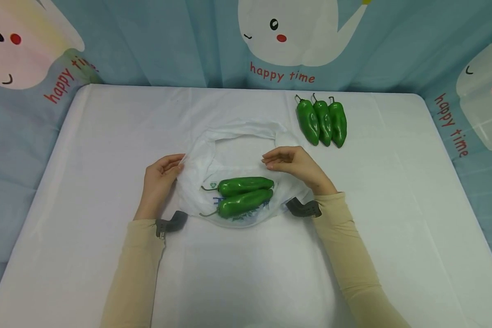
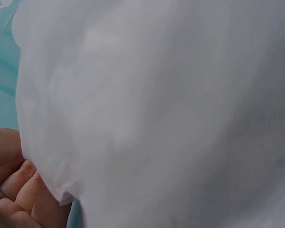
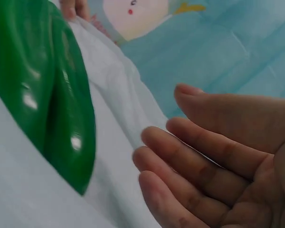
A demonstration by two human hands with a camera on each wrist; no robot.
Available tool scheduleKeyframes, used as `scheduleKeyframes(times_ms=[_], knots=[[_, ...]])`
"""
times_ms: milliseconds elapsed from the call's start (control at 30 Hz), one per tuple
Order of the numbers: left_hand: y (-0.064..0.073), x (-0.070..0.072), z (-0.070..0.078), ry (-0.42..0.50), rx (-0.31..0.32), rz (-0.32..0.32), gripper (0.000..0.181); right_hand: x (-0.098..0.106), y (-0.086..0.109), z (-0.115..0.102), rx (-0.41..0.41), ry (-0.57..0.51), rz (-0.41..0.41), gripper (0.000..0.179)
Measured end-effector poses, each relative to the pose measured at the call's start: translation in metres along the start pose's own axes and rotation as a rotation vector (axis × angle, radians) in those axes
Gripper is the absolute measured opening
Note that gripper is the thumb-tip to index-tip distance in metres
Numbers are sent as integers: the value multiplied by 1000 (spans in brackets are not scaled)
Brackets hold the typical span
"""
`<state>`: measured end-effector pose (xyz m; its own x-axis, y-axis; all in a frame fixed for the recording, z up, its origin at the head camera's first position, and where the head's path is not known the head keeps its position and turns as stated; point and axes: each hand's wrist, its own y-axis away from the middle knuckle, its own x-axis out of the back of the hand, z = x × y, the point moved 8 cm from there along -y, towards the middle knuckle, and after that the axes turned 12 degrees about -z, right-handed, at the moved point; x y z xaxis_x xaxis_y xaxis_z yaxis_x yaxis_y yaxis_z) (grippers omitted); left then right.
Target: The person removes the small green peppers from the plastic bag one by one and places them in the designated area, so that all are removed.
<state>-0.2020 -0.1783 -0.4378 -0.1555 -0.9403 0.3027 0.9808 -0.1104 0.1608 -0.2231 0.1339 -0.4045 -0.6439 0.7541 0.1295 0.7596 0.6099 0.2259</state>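
Note:
A white plastic bag (image 1: 197, 159) lies mouth-up on the table, its rim spread in a ring. Inside it two green peppers (image 1: 246, 184) lie side by side, stems to the left; they also fill the upper left of the right wrist view. My left hand (image 1: 160, 180) pinches the bag's left edge between thumb and fingers, and the left wrist view shows the plastic (image 2: 133, 95) gathered there. Over the bag's right side, near the peppers, hovers my right hand (image 1: 293, 165), fingers relaxed and slightly bent, with nothing in them (image 3: 204, 166).
Three more green peppers (image 1: 324, 122) lie together on the white table (image 1: 393, 205), beyond the bag to the right. A blue curtain (image 1: 168, 41) with cartoon prints hangs around the table's back and sides.

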Motion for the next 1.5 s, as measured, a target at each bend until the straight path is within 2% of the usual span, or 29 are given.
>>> scheduleKeyframes(times_ms=[167, 400, 567, 833, 1500], knots=[[-1, 0, 0, 5, -2, -6, 33, -13, -4, 1, 9, 7, -95, 31], [-2, -1, 1, 3, -8, -10, 33, -23, -7, 5, -17, 47, -169, 28], [-2, -1, 1, 1, -10, -7, 33, -25, -9, 6, -20, 78, -189, 28], [-2, -1, 2, -14, -5, -6, 33, -30, -10, 8, -27, 219, -230, 29], [0, -1, 0, -17, 21, -10, 34, -34, -10, 9, -31, 269, -266, 23]])
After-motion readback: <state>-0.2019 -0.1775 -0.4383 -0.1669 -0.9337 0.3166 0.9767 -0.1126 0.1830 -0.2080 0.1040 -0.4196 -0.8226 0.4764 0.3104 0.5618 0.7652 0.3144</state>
